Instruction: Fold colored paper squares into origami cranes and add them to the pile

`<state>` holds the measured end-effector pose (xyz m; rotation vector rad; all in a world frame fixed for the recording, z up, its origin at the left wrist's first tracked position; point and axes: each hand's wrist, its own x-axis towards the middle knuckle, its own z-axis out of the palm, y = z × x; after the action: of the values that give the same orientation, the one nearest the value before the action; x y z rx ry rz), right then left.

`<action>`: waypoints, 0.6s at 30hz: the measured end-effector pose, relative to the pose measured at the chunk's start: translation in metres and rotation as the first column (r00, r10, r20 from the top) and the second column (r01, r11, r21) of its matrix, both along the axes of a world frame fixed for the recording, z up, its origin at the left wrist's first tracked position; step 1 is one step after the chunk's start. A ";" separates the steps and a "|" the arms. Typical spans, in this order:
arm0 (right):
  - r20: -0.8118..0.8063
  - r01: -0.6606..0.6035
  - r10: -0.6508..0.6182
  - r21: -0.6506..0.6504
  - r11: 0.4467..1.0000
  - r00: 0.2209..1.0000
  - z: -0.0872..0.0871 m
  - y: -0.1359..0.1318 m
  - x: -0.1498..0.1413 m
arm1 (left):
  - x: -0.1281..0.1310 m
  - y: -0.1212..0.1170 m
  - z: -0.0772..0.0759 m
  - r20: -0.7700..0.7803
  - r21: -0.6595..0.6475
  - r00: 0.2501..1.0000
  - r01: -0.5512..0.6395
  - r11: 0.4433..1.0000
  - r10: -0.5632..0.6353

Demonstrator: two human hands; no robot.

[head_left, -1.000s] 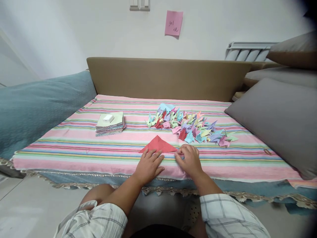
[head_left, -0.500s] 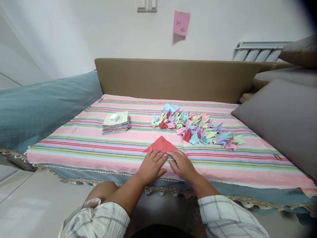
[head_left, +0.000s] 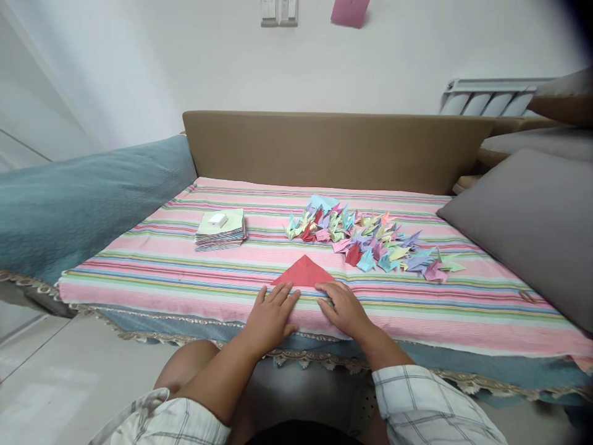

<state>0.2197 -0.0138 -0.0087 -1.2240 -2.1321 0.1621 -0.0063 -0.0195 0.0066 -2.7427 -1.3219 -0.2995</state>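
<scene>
A red sheet of origami paper [head_left: 303, 272], folded into a triangle, lies flat on the striped cloth [head_left: 152, 290] with its point facing away from me. My left hand [head_left: 273, 312] rests palm down at the near left edge of the paper, fingers spread. On the near right edge lies my right hand [head_left: 341, 306], its fingers stretched out over the paper and its thumb apart. Beyond the triangle, to the right, is a heap of folded paper cranes [head_left: 365, 241] in many colours.
A stack of square paper [head_left: 221, 238] stands at the left with a small white block [head_left: 217, 220] on top. Grey cushions [head_left: 523, 210] pile up at the right. The brown backrest [head_left: 324, 151] runs along the far side; a blue armrest [head_left: 102, 191] borders the left.
My right hand has gone from a pinch at the triangle's right corner to lying flat along its near edge. My left hand has shifted left. The camera view has turned slightly right.
</scene>
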 end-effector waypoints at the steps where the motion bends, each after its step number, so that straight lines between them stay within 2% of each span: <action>1: -0.004 0.000 0.000 -0.004 1.000 1.000 0.000 0.000 0.000 | -0.001 0.001 0.002 0.005 -0.009 1.000 -0.018 1.000 0.019; 5: -0.008 0.002 -0.002 -0.015 1.000 1.000 0.000 0.000 0.000 | -0.007 0.005 0.011 0.059 -0.020 0.994 -0.089 0.996 0.090; 9: 0.005 0.013 -0.013 -0.009 1.000 1.000 -0.002 0.001 0.001 | -0.013 0.010 0.026 0.110 -0.021 0.987 -0.117 0.993 0.118; 12: 0.008 0.018 -0.018 -0.005 1.000 1.000 -0.004 0.002 0.002 | -0.020 0.015 0.036 0.106 -0.067 0.964 -0.238 0.969 0.244; 16: 0.001 0.012 -0.012 -0.020 1.000 1.000 -0.004 0.001 0.002 | -0.029 0.027 0.033 0.188 -0.140 0.897 -0.379 0.915 0.400; 18: -0.004 0.011 -0.011 -0.032 0.999 1.000 -0.004 0.001 0.001 | -0.030 0.032 0.027 0.254 -0.140 0.877 -0.383 0.913 0.407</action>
<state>0.2212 -0.0127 -0.0127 -1.2523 -2.1265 0.1941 -0.0358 0.0129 0.0339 -2.4707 -1.9676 -0.6233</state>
